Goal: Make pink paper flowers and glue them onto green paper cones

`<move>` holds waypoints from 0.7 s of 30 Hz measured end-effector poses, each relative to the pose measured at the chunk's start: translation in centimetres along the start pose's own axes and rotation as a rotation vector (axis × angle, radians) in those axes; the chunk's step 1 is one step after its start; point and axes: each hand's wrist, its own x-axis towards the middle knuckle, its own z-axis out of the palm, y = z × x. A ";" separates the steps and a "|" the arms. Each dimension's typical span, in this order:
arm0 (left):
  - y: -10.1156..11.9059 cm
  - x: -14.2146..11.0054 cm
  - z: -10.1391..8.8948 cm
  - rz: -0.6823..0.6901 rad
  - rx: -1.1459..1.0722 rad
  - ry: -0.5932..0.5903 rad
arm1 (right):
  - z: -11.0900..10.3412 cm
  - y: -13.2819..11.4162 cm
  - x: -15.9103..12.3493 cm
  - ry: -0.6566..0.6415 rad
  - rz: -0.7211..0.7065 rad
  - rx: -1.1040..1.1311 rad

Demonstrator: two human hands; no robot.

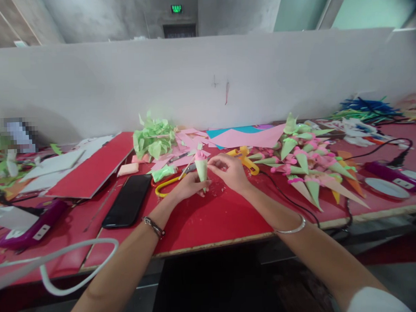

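Observation:
A pale green paper cone [201, 170] with pink, flower-like paper in its top stands upright, point down, in the fingers of my left hand [191, 185]. Close to the cone's right side, the fingertips of my right hand [231, 172] are pinched together; what is between them, if anything, is too small to make out. Just behind my right hand lies a yellow glue gun [248, 163]. Scissors with yellow handles [165, 185] rest on the red tabletop [217, 224], partly hidden behind my left hand.
Many similar cones [305, 164] are heaped on the right. A black phone [127, 202] lies on the left, near a red board [92, 165]. Green tissue paper [152, 136] and pink sheets [250, 137] sit at the back. Purple power strips [396, 174] and cords are at the sides.

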 end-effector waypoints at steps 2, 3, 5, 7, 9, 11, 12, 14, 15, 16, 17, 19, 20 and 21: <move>0.0 0.0 0.0 -0.006 -0.007 0.000 | 0.0 0.0 0.0 -0.001 -0.006 0.008; 0.0 0.1 0.0 -0.007 -0.011 0.001 | 0.0 0.0 0.0 -0.002 -0.008 0.010; -0.1 0.1 0.0 -0.004 -0.015 0.001 | 0.0 0.0 0.0 -0.001 -0.013 0.015; -0.1 0.2 0.0 0.000 -0.015 -0.001 | 0.0 0.0 0.0 0.001 -0.020 0.018; -0.2 0.2 0.0 0.001 -0.013 -0.003 | 0.0 0.0 0.0 -0.001 -0.025 0.021; -0.3 0.2 0.0 0.003 -0.012 -0.005 | -0.1 0.0 0.0 -0.004 -0.025 0.018; -0.3 0.2 -0.1 0.004 -0.011 -0.006 | -0.1 0.0 0.0 -0.005 -0.025 0.016; -0.2 0.2 0.0 0.003 -0.008 -0.004 | -0.1 0.1 -0.1 -0.007 -0.026 0.014; -0.2 0.2 0.0 0.000 -0.010 -0.003 | 0.0 0.2 -0.1 -0.009 -0.027 0.015; -0.2 0.1 0.0 -0.004 -0.012 -0.003 | 0.0 0.2 -0.1 -0.013 -0.027 0.020; -0.1 0.1 0.0 -0.007 -0.015 -0.002 | 0.0 0.2 -0.1 -0.020 -0.025 0.027; -0.1 0.1 0.0 -0.012 -0.022 -0.005 | 0.0 0.3 -0.1 -0.034 -0.020 0.039; 0.0 0.1 0.0 -0.012 -0.024 -0.006 | 0.0 0.2 -0.1 -0.039 -0.019 0.041; 0.0 0.1 0.0 -0.011 -0.025 -0.006 | 0.0 0.2 -0.1 -0.041 -0.023 0.038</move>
